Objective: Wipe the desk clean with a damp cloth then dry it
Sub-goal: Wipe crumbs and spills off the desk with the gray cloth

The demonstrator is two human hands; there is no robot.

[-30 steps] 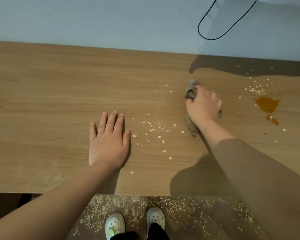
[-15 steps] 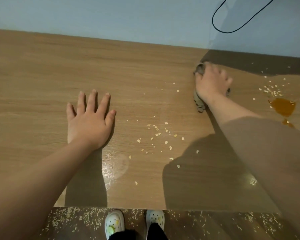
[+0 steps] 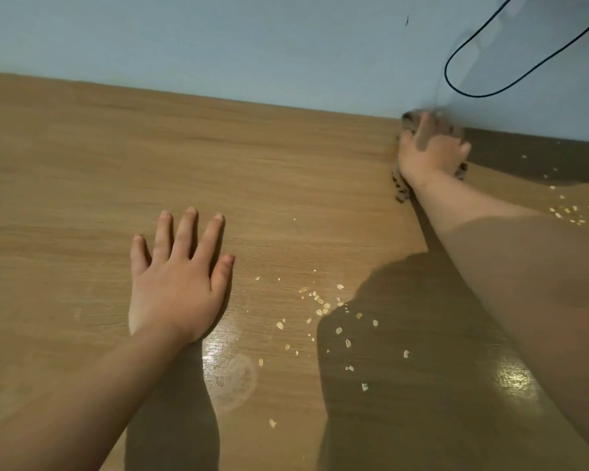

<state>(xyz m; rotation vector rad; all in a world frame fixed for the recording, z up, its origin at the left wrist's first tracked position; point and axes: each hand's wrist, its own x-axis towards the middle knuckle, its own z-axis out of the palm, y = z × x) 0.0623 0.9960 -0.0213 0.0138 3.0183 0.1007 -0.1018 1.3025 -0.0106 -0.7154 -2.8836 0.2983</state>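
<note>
The wooden desk [image 3: 82, 185] fills the view and runs back to a pale blue wall. My right hand [image 3: 430, 151] presses a grey-brown cloth [image 3: 400, 188] onto the desk at its far edge, right against the wall; most of the cloth is hidden under the hand. My left hand [image 3: 181, 283] lies flat on the desk, fingers spread, holding nothing. Scattered oat flakes [image 3: 320, 300] lie between the two arms, and more oat flakes [image 3: 568, 212] lie right of my right forearm.
A black cable [image 3: 470, 91] loops down the wall above my right hand. A damp, shiny patch [image 3: 232, 375] shows on the desk near my left wrist. Shadow covers the desk's far right corner.
My right hand has slid the cloth away from me, up to the wall. My left hand stays flat on the desk. The view has shifted, so the brown spill and the floor are out of frame.
</note>
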